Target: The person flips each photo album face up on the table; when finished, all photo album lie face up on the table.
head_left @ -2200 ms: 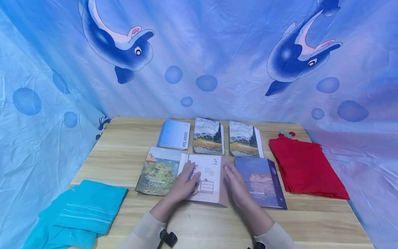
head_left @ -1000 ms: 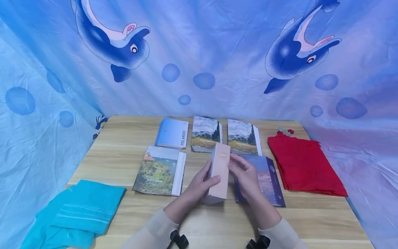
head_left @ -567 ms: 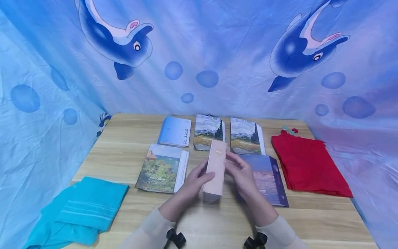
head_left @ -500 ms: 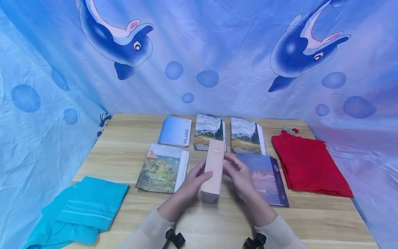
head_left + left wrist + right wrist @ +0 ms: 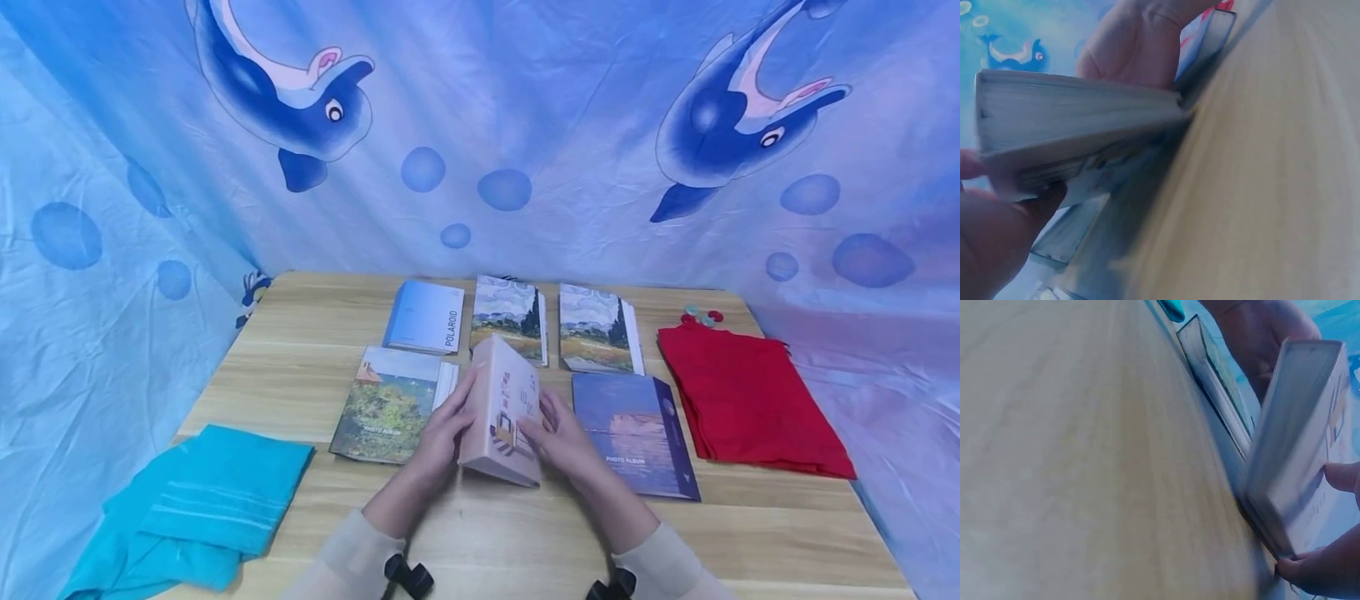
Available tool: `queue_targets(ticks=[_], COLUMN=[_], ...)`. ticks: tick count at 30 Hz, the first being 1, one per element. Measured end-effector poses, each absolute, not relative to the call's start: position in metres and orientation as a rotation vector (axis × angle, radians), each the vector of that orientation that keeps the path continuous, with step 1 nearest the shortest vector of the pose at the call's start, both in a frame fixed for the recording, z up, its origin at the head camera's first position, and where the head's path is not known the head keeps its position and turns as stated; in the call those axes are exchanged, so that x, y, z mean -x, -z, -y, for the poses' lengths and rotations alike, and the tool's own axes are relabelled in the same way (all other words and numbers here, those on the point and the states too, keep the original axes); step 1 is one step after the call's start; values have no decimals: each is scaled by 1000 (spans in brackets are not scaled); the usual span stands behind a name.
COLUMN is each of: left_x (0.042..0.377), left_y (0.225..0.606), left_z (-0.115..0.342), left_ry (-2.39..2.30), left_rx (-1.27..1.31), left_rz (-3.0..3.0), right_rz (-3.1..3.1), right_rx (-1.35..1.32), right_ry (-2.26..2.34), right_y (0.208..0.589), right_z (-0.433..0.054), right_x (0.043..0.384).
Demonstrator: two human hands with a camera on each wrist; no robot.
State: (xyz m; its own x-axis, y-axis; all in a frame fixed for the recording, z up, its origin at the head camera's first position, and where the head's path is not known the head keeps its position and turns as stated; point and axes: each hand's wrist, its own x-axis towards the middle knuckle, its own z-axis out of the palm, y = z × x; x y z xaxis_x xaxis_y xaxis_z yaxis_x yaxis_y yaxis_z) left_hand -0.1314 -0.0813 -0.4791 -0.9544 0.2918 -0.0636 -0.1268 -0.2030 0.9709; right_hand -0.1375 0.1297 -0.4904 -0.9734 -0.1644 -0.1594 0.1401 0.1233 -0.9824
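Note:
A pale pink photo album with small furniture drawings on its cover is held tilted over the table's middle, its spine up and to the left. My left hand grips it along the spine side, some fingers hidden behind it. My right hand pinches the opposite side, thumb on the cover. The album's page block shows in the left wrist view. In the right wrist view my right thumb and fingers are on the album. Left of it lies a garden-painting album; right of it, a purple sea-painting album.
Behind stand a blue Polaroid album and two wheatfield albums, side by side. A folded turquoise cloth lies at the left, a red cloth at the right. Several red and green discs lie behind the red cloth.
The pink album, flat at first, was raised spine-up between both hands. Since then it has tipped so the cover shows again, and my right thumb has come onto the cover.

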Motion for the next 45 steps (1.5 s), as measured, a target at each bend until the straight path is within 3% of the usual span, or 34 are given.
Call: queue_targets(ticks=[8,18,34,45], left_x=[139,139,140,129], left_y=[487,493,472,479], left_z=[80,81,61,17], left_ry=[-2072,-1915,-1724,-1660], left_rx=[-97,-16,-265,-477], left_rz=[-2052,-2291,-2681,-2566], right_rz=[-2115,-2092,-2238,-2384], right_rx=[-133,-108,-75,-298], right_ry=[2021,2081,2072,1985], right_y=[492,492,466,458], right_z=[-126,-125,-170,-236], right_x=[136,132,129,124])
